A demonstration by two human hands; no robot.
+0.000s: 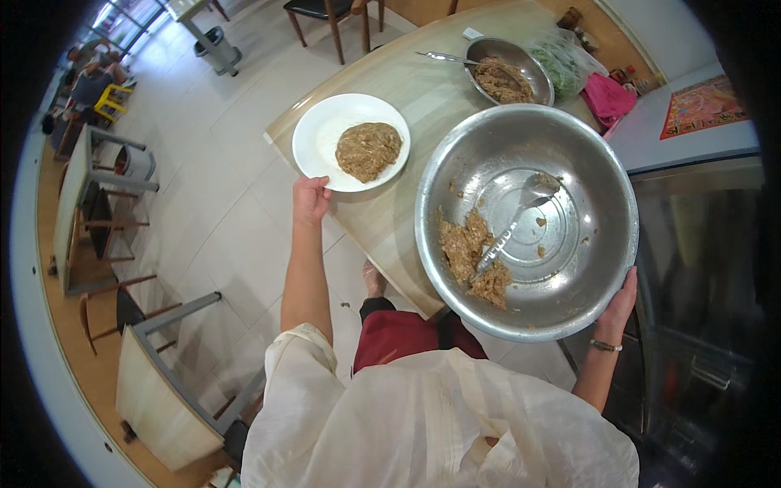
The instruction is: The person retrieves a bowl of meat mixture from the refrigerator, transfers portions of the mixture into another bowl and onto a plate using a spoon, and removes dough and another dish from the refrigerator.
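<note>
My left hand (313, 198) grips the near rim of a white plate (314, 140), thumb on top, at the table corner. A mound of ground meat mixture (368, 151) lies on the plate's right half. At the right, my right hand (617, 305) holds the lower right rim of a large stainless steel basin (586, 183), its fingers partly hidden beneath. Inside the basin, more meat mixture (464, 247) clings to the lower left, and a metal spoon (512, 226) rests with its handle on that meat. Beyond stands a smaller metal bowl (537, 64) of meat with a utensil (448, 58) across its rim.
On the table (366, 226), a clear plastic bag of greens (558, 67) and a pink bag (610, 97) sit at the back right. A metal-fronted appliance (701, 244) stands at the right. Other tables and chairs (125, 308) are to the left; people sit far off.
</note>
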